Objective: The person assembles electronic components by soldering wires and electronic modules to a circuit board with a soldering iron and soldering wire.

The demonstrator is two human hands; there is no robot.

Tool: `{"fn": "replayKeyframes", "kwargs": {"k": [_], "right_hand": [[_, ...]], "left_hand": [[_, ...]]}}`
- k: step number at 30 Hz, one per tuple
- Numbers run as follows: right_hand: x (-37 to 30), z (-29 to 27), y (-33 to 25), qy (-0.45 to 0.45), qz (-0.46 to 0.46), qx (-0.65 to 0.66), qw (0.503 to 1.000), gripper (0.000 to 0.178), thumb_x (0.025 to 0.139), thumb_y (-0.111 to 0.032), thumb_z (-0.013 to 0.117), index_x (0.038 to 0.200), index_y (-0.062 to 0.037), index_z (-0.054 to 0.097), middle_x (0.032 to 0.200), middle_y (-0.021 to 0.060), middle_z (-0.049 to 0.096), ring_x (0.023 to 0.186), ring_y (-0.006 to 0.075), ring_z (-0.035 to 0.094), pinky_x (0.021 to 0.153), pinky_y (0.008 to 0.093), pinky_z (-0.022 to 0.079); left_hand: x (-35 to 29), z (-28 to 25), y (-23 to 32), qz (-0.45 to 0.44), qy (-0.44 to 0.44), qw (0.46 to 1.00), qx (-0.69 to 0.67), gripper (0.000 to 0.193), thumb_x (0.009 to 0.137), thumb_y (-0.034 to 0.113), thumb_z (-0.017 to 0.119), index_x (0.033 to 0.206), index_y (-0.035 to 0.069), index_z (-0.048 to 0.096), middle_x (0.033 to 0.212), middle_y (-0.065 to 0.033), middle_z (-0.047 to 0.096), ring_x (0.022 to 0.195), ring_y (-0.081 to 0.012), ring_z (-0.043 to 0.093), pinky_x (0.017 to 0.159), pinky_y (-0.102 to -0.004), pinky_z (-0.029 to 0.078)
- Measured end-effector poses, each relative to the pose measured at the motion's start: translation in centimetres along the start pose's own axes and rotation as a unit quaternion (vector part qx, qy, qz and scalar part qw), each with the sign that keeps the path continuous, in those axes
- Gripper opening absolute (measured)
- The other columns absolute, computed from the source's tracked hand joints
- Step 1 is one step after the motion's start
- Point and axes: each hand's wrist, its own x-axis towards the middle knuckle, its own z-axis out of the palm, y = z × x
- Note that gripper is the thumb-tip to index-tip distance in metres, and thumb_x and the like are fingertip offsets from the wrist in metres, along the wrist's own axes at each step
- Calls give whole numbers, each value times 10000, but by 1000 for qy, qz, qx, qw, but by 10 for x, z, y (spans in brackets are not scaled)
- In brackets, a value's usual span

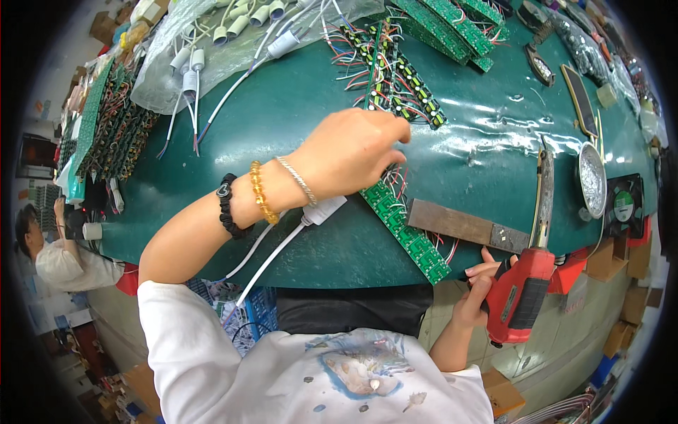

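The left hand sits near the middle of the view, fingers curled downward and bunched narrow, the tips pressing into a cluster of thin red, black and white wires that rise from the upper end of a long green circuit board strip. Whether the fingers actually pinch a wire cannot be told, since the hand covers them. The wrist carries a black bead bracelet, an amber bead bracelet and a thin silver chain.

The right hand is at 4 o'clock from the left, at the near edge of the surface, wrapped closed around the grip of a red soldering gun. The gun's long metal barrel points toward 12 o'clock and lies over the right end of a dark wooden block, which rests across the strip.

At 7 o'clock from the left hand a white lamp socket with a white cable lies on the green surface, the cable trailing off the near edge. At 12 o'clock lie more wired green boards, and at 11 o'clock a clear bag with white sockets. At 3 o'clock, well apart, stand a round metal tin and a small black fan. At 9 o'clock another person in white works beside stacked boards.
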Motion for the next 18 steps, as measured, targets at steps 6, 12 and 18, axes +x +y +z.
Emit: {"fn": "replayKeyframes", "kwargs": {"k": [6, 12, 18], "right_hand": [[-4, -2, 3, -10, 7, -10, 1000, 490, 898, -84, 480, 1331, 103, 346, 664, 74, 495, 603, 131, 492, 851, 507, 479], [-6, -2, 3, -7, 31, -12, 999, 483, 910, -86, 465, 1338, 97, 337, 675, 69, 500, 590, 115, 450, 882, 504, 465], [-3, -6, -4, -23, 99, -10, 995, 145, 899, -105, 423, 889, 24, 487, 725, 102, 513, 683, 182, 495, 929, 535, 416]], "left_hand": [[-21, -28, 11, 74, 66, 994, -48, 157, 734, 28, 692, 881, 63, 650, 790, -80, 578, 726, -255, 567, 658, -345, 469], [-31, -6, 14, 91, 15, 996, 19, 106, 732, 123, 711, 830, 125, 673, 884, -23, 558, 855, -217, 511, 715, -340, 385], [-24, -19, -3, 52, 87, 994, 46, 68, 754, 122, 687, 817, 113, 664, 859, -45, 576, 850, -222, 538, 712, -346, 403]]}}
